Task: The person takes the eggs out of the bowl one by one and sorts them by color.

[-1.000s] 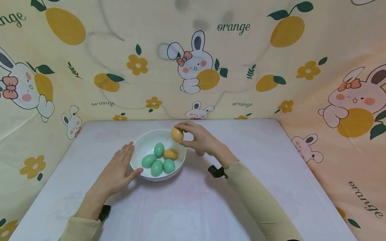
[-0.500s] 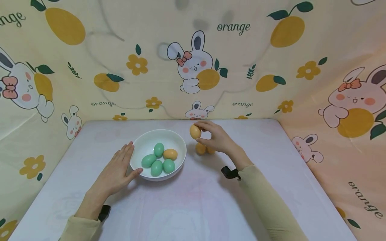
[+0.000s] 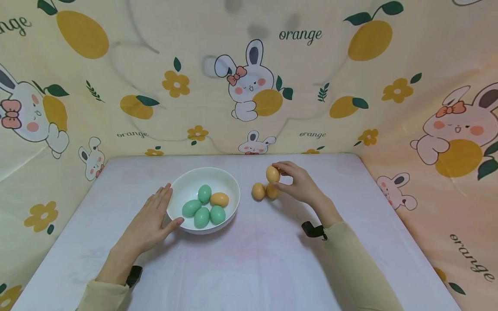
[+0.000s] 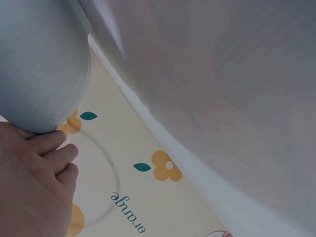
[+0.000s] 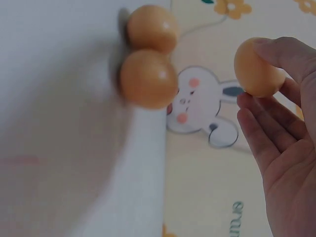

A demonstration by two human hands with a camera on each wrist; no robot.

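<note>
My right hand (image 3: 297, 182) pinches an orange-yellow egg (image 3: 272, 174) between thumb and fingers, just above two like eggs on the table. In the right wrist view the held egg (image 5: 257, 66) is apart from the other two (image 5: 149, 79). A white bowl (image 3: 206, 172) stands left of them; inside lie several green eggs (image 3: 202, 217) and one orange-yellow egg (image 3: 219, 199). Against the bowl's left side rests my left hand (image 3: 149, 220), fingers straight and thumb near the front rim. The left wrist view shows its fingers touching the bowl's outer wall (image 4: 44, 64).
A white-covered table (image 3: 249, 268) fills the lower view. Behind it and at both sides hangs a cloth (image 3: 218, 26) printed with rabbits, oranges and flowers. Each wrist wears a small black camera (image 3: 312, 230).
My right hand has moved right with the egg, from over the bowl's right rim to above the two eggs on the table. My left hand and the bowl have stayed put.
</note>
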